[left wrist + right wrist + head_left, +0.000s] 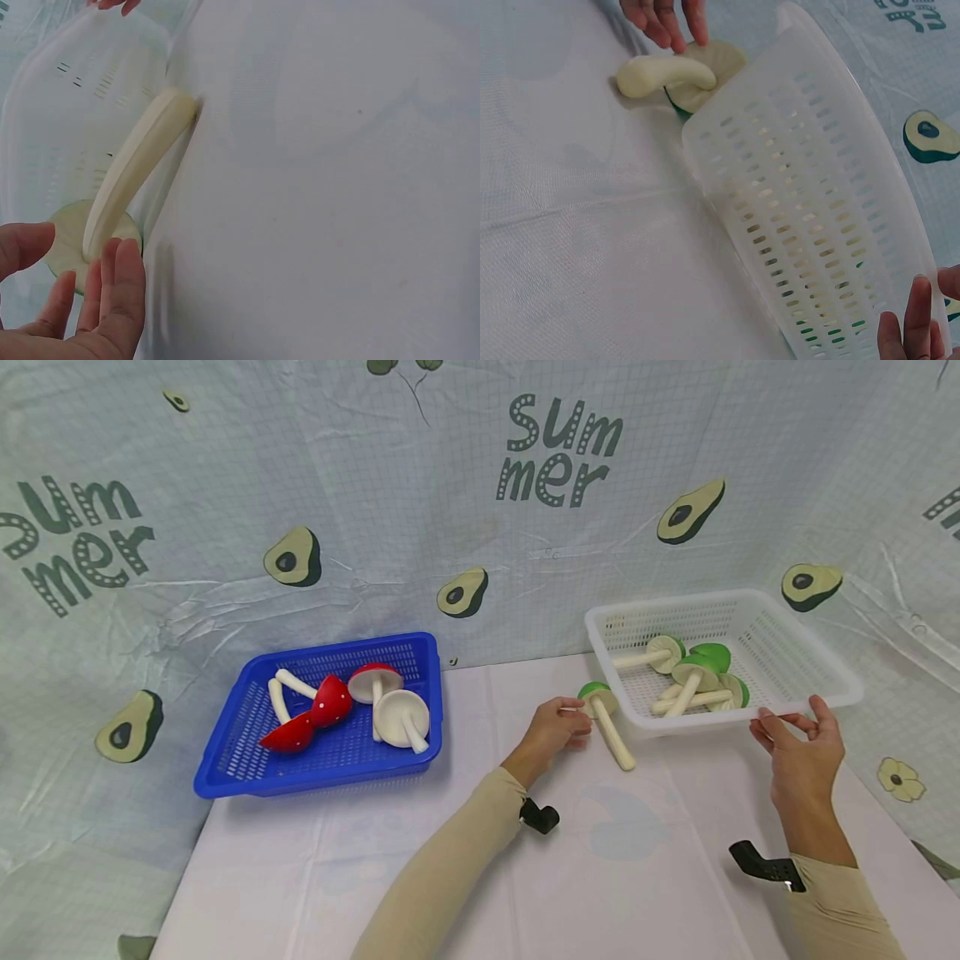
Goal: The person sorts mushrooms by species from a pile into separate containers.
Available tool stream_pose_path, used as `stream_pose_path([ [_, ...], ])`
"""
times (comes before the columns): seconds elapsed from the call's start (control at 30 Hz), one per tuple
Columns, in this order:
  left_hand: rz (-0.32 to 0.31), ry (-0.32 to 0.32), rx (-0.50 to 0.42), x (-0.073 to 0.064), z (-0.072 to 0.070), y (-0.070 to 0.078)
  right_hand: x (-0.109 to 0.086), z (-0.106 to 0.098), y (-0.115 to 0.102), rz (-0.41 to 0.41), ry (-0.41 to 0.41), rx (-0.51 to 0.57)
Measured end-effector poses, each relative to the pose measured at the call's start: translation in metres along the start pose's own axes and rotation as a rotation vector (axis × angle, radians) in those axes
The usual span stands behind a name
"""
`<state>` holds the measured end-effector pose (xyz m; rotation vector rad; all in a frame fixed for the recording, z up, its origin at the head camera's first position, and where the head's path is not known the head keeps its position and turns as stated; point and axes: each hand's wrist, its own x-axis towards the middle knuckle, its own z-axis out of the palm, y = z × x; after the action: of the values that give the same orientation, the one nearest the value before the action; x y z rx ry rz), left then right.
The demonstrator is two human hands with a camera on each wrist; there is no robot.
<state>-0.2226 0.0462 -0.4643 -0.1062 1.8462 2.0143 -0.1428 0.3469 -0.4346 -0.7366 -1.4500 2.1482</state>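
A toy mushroom (613,734) with a green cap and a pale stem lies on the table, just outside the left end of a white plastic basket (817,667). My left hand (553,732) is at its cap, thumb and fingers spread apart around it; in the left wrist view the fingertips (124,255) overlap the cap's edge, and contact is unclear. At the basket's front right, my right hand (806,760) holds the rim between thumb and fingers. Several green-capped mushrooms (693,677) lie inside that basket.
To the left stands a blue basket (247,781) holding several red-capped mushrooms (332,702) with pale stems. A printed cloth (375,543) with avocados and lettering hangs behind the white-covered table (592,893). Both forearms reach in from the front.
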Motion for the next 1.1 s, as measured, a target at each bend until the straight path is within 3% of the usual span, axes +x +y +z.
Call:
stream_pose_path([
  [0.2, -0.003, -0.001, 0.006, 0.001, -0.001, 0.000, 0.000, 0.000, 0.000, 0.004, 0.003, -0.009],
  [0.8, -0.043, -0.021, -0.014, 0.000, 0.013, -0.007, 0.000, 0.000, 0.000, -0.002, -0.008, 0.003],
  [1.1, -0.020, -0.004, 0.023, -0.001, 0.019, -0.010, 0.000, -0.001, 0.000, 0.005, -0.007, 0.000],
])
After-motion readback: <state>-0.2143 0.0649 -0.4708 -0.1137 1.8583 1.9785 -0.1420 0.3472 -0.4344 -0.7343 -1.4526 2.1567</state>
